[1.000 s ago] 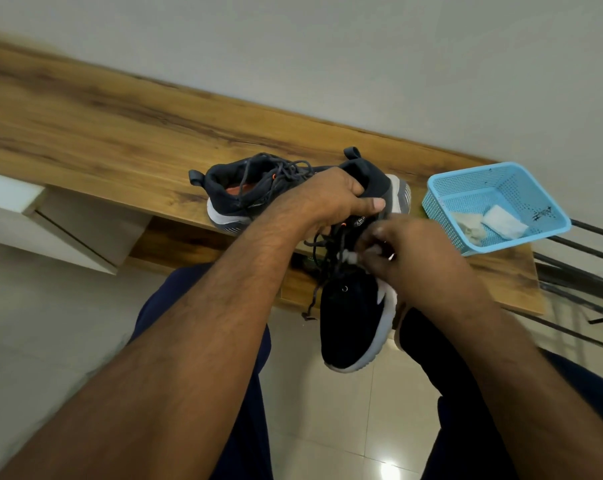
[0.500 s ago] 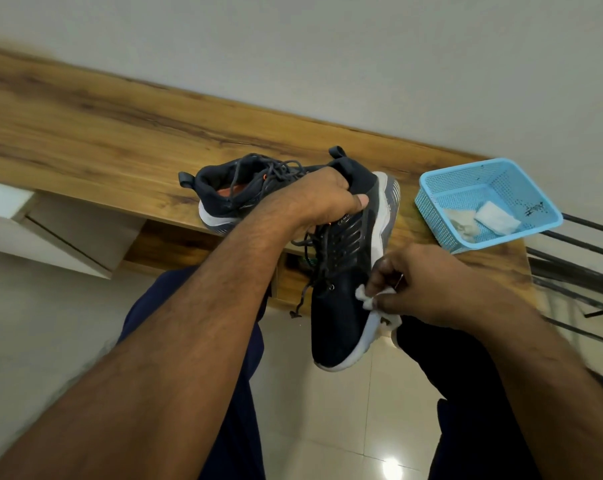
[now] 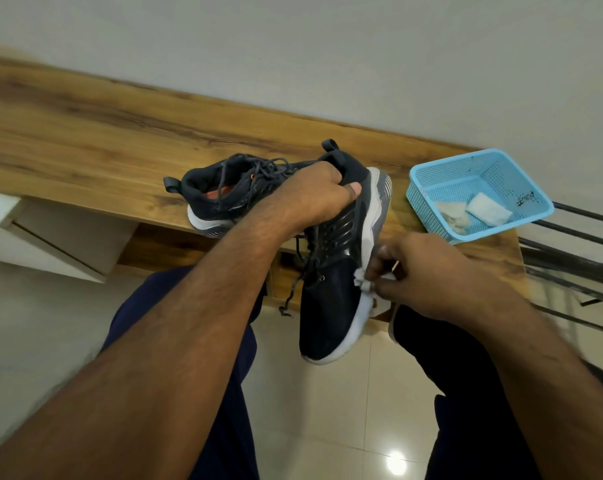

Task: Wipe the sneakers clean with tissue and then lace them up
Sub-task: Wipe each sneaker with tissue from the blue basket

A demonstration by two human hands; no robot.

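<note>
While the left hand (image 3: 319, 195) grips the sneaker (image 3: 331, 271) by its collar, the right hand (image 3: 417, 271) should keep its pinched tissue (image 3: 364, 280) pressed flat along the white sole edge.

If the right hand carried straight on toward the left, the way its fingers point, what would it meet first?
The right hand already presses its tissue against the held sneaker, so it would likely push straight into that shoe's white sole edge and dark upper.
</note>
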